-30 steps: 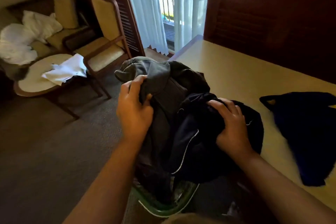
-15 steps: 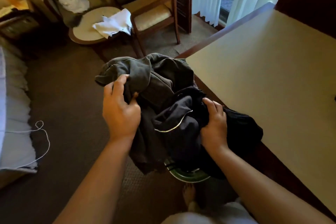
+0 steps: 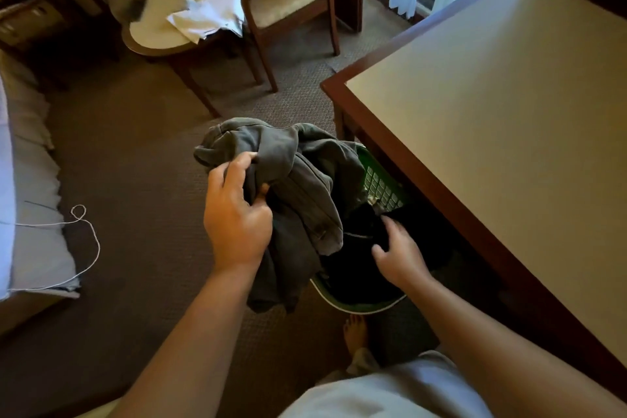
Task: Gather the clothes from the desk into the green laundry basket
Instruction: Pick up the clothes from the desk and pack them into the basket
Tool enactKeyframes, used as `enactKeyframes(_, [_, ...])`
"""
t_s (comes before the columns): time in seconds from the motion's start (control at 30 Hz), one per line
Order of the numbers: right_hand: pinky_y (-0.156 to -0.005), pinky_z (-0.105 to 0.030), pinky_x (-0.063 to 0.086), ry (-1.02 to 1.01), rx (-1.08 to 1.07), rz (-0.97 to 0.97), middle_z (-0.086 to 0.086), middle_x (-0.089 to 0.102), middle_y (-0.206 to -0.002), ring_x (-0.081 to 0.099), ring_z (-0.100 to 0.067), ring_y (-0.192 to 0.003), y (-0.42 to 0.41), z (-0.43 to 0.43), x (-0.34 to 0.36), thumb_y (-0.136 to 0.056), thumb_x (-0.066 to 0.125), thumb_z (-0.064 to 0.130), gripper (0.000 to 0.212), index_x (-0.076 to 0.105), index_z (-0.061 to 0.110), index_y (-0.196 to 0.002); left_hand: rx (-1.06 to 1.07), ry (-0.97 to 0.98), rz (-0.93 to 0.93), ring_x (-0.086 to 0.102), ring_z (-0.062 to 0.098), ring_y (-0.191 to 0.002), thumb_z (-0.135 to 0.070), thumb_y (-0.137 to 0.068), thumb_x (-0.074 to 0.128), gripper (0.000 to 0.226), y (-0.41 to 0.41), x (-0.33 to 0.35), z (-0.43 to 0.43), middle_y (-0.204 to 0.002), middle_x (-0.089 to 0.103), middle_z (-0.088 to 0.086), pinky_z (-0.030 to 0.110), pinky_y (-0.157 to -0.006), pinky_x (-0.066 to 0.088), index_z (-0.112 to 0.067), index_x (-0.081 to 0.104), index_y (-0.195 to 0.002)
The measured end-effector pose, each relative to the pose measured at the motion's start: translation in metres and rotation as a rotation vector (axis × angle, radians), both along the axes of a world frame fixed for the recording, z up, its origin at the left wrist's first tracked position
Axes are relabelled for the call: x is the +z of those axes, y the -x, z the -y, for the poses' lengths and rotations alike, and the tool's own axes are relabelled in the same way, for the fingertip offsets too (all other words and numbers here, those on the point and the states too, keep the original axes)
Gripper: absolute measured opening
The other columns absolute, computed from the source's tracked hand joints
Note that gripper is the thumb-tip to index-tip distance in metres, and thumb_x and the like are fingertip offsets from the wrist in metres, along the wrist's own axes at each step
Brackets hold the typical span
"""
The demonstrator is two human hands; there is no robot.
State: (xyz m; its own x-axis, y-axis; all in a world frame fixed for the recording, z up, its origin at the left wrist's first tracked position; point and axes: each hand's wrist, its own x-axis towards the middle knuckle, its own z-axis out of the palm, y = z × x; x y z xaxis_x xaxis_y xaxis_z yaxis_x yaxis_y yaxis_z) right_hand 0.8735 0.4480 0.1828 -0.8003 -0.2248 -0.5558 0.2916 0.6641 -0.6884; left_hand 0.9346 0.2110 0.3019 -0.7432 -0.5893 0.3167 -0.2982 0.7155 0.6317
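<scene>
Crumpled grey cloth garment is clamped in left grip, partly outside green mesh laundry basket; right grip is apart. Released here, spillage is risked.

A crumpled grey garment is hanging bunched in the left hand, hiding the left side of the green basket. A black garment is lying inside the basket, which is standing on the floor just beside the table.
</scene>
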Motion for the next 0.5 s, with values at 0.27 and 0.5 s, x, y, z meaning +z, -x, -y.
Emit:
enactKeyframes(0.27, [-0.125,-0.039,0.023,0.218,0.082,-0.151,0.013,0.023,-0.167,0.02,-0.009,-0.154,-0.001,-0.007,0.03,-0.106,0.05,0.021,0.065,0.022,0.046,-0.159,-0.031,-0.139,-0.057,0.055,0.02,-0.123,-0.003,-0.087,0.072,0.05,0.021,-0.006,-0.036,-0.131,0.056,0.003,0.021,-0.1,0.038,-0.021,0.062,-0.132])
enactKeyframes(0.5, [-0.123,-0.047,0.031,0.326,0.087,-0.163,0.019,0.029,-0.164,0.025,-0.003,-0.151,0.008,-0.004,0.049,-0.099,0.049,0.028,0.067,0.023,0.054,-0.155,0.073,-0.226,-0.049,0.057,0.026,-0.121,-0.01,-0.088,0.077,0.05,0.041,-0.018,-0.058,-0.132,0.054,0.012,-0.003,-0.094,0.027,-0.015,0.06,-0.135])
